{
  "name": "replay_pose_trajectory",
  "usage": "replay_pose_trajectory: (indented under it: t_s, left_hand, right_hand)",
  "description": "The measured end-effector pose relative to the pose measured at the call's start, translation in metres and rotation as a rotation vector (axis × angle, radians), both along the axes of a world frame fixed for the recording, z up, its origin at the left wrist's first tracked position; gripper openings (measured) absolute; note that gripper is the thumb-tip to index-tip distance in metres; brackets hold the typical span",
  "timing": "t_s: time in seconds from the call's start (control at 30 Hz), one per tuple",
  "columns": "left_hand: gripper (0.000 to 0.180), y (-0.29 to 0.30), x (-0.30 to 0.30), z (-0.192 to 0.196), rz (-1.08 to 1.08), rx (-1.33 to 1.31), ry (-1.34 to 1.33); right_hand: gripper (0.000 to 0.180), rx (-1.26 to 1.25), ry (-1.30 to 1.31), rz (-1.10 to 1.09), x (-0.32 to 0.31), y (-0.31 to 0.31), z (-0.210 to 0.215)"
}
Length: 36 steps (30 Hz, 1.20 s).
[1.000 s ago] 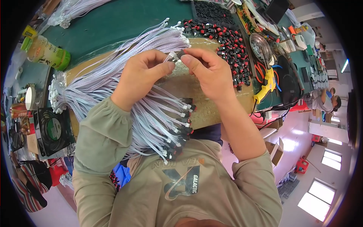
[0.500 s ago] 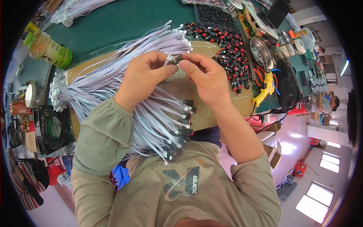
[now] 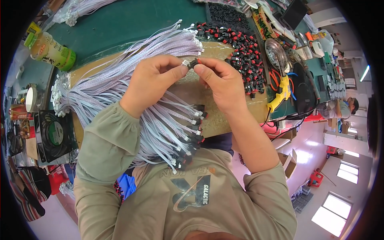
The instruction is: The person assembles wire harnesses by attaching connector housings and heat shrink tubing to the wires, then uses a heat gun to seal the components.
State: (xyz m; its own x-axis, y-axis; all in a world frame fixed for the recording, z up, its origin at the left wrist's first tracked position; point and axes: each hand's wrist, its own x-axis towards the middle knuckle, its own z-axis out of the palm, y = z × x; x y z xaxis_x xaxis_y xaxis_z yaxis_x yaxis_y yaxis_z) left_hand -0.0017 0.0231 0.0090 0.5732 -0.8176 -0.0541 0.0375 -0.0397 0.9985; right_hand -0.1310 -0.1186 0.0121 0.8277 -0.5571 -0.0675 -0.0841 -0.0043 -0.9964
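My left hand (image 3: 157,80) pinches a small white cable connector (image 3: 185,63) between thumb and fingertips. Facing it, my right hand (image 3: 221,82) is closed on a small black-and-red plug (image 3: 193,63). The two parts meet or nearly meet; I cannot tell if they are joined. Beneath and left of my hands lies a large bundle of flat white ribbon cables (image 3: 108,90) with white connectors. Several cable ends toward my body carry black-and-red plugs (image 3: 196,136). A heap of loose black-and-red plugs (image 3: 246,60) lies to the right of my right hand.
A brown board (image 3: 216,120) covers part of the green table (image 3: 120,24). Far right are a yellow-handled glue gun (image 3: 282,94), pliers (image 3: 273,80) and a metal ladle (image 3: 276,52). At left stand a green-capped bottle (image 3: 52,52) and a black fan (image 3: 52,136). A tray of black parts (image 3: 226,16) is at the back.
My hands have drawn slightly apart, the right one a little to the right. More of the white connector and the black-and-red plug now shows between the fingertips.
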Motion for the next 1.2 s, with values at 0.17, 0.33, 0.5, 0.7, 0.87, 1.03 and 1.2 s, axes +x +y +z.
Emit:
replay_pose_trajectory:
  t_s: [0.17,0.33,0.5,0.7,0.87,1.03,1.2]
  left_hand:
    - [0.018,0.001,0.000,-0.005,0.011,0.012,-0.009]
    - [0.020,-0.003,-0.004,-0.010,0.032,-0.017,-0.038]
    - [0.023,0.000,-0.004,-0.013,-0.043,0.031,-0.439]
    - [0.023,-0.002,-0.001,0.002,0.047,0.069,-0.634]
    - [0.021,-0.013,0.005,-0.012,0.165,0.083,-1.095]
    - [0.017,-0.035,-0.002,-0.008,0.128,0.266,-1.420]
    - [0.005,-0.054,0.003,-0.016,0.032,0.377,-1.694]
  right_hand:
    - [0.026,-0.060,0.018,0.013,-0.001,0.004,0.004]
    - [0.025,-0.117,0.004,0.011,-0.002,0.002,-0.003]
    - [0.028,-0.313,0.122,0.080,-0.011,-0.004,0.001]
    - [0.020,-0.584,0.428,0.213,-0.059,-0.017,0.003]
    - [0.022,-0.980,0.280,0.382,-0.085,-0.001,0.003]
    - [0.027,-1.031,0.336,0.565,-0.088,-0.011,0.017]
    - [0.033,-0.988,0.497,0.541,-0.041,-0.077,0.043]
